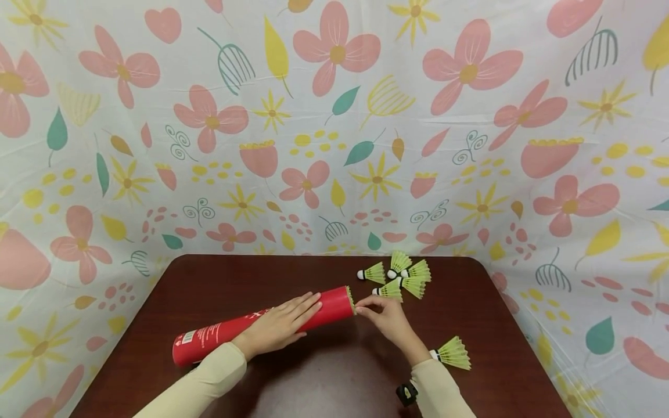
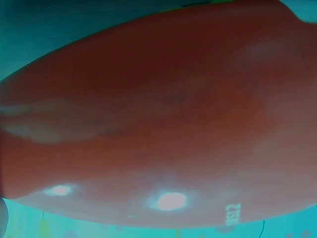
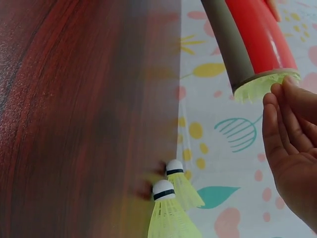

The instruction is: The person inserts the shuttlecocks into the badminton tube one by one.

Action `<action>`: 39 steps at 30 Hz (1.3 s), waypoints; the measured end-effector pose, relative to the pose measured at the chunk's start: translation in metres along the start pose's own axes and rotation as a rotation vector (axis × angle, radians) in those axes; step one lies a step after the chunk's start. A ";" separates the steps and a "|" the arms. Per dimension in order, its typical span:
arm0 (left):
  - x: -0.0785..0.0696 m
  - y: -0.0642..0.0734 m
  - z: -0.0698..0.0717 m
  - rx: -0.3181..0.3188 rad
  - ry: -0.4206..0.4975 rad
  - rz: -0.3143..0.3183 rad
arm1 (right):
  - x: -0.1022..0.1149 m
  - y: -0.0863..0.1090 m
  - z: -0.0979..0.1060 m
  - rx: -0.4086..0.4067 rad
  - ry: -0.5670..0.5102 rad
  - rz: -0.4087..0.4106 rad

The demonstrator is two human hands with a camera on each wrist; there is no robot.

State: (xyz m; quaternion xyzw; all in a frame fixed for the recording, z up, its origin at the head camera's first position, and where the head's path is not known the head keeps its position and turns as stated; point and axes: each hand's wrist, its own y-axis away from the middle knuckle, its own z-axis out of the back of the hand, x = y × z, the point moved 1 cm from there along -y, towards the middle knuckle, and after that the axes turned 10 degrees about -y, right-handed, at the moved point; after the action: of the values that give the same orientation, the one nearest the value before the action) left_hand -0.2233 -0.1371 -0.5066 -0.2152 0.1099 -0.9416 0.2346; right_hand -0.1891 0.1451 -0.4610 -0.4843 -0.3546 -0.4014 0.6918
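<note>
A red shuttlecock tube [image 1: 331,305] lies slanted in front of me, its mouth toward the right. My left hand [image 1: 279,325] holds it round the middle, fingers over the top and thumb along the near side. Red tube wall [image 2: 148,124] fills most of the left wrist view. Yellow-green skirt edges of a shuttlecock [image 3: 257,88] show at the mouth; its cork is hidden inside. Thumb and fingertips of my right hand [image 1: 389,319] pinch that skirt edge.
Several yellow shuttlecocks [image 1: 413,285] with white corks lie grouped at the table's back right. Another shuttlecock [image 1: 455,353] lies beside my right forearm. The dark brown table [image 1: 209,290] meets a flower-patterned cloth [image 1: 334,145] at its back edge.
</note>
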 end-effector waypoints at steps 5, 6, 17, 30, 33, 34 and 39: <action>0.000 -0.001 0.000 -0.006 0.004 -0.003 | 0.000 -0.001 -0.001 0.012 -0.017 -0.040; 0.000 0.000 0.001 -0.004 0.005 -0.004 | 0.000 -0.001 -0.001 0.015 -0.019 -0.043; -0.001 -0.001 0.000 0.014 -0.003 -0.018 | -0.048 -0.005 0.001 0.033 -0.054 -0.084; -0.002 0.000 -0.002 0.005 0.018 -0.020 | -0.053 -0.002 0.007 0.064 -0.085 -0.086; -0.001 0.000 -0.002 0.006 0.003 -0.013 | -0.054 0.001 0.012 0.037 -0.076 -0.065; -0.001 0.001 -0.002 0.008 0.001 -0.010 | -0.054 0.002 0.015 0.023 -0.067 -0.063; 0.000 0.001 0.000 0.031 0.018 -0.005 | -0.056 0.009 0.032 -0.043 0.000 -0.093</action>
State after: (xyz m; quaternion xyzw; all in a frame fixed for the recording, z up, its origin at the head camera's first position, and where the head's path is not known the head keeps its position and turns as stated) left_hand -0.2228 -0.1382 -0.5073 -0.2035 0.0968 -0.9456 0.2348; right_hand -0.2078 0.1894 -0.5046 -0.4822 -0.3681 -0.4404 0.6618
